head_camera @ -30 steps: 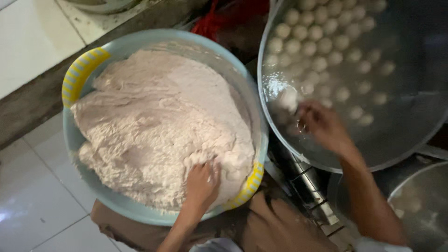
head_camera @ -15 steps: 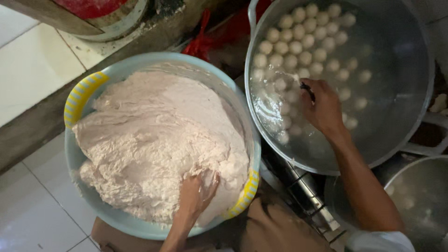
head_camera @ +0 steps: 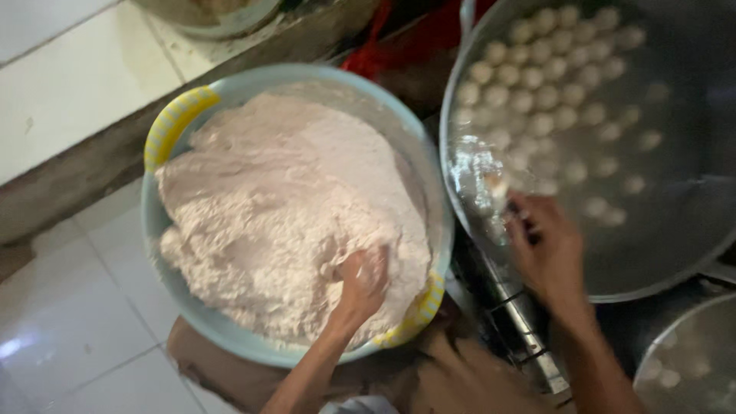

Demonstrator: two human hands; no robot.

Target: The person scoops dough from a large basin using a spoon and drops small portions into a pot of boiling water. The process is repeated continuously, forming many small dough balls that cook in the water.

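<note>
A pale blue basin (head_camera: pixel 230 84) with yellow handles holds a big mass of pinkish-white paste (head_camera: pixel 284 199). My left hand (head_camera: pixel 360 287) is dug into the paste at the basin's near right side, fingers closed on a clump. My right hand (head_camera: pixel 548 253) is over the near left rim of a large metal pan (head_camera: pixel 675 215), closed on a small spoon (head_camera: pixel 502 192) whose tip carries a pale lump. Several small white balls (head_camera: pixel 537 84) float in the pan's liquid, mostly in rows at the far left.
A second metal pot (head_camera: pixel 690 360) stands at the lower right. A metal stove frame (head_camera: pixel 514 307) runs between basin and pan. White floor tiles (head_camera: pixel 69 330) lie to the left, with something red (head_camera: pixel 399 38) behind the basin.
My right hand has drawn back from the pan's middle toward its near left rim. My left hand stays buried in the paste. The view has shifted slightly.
</note>
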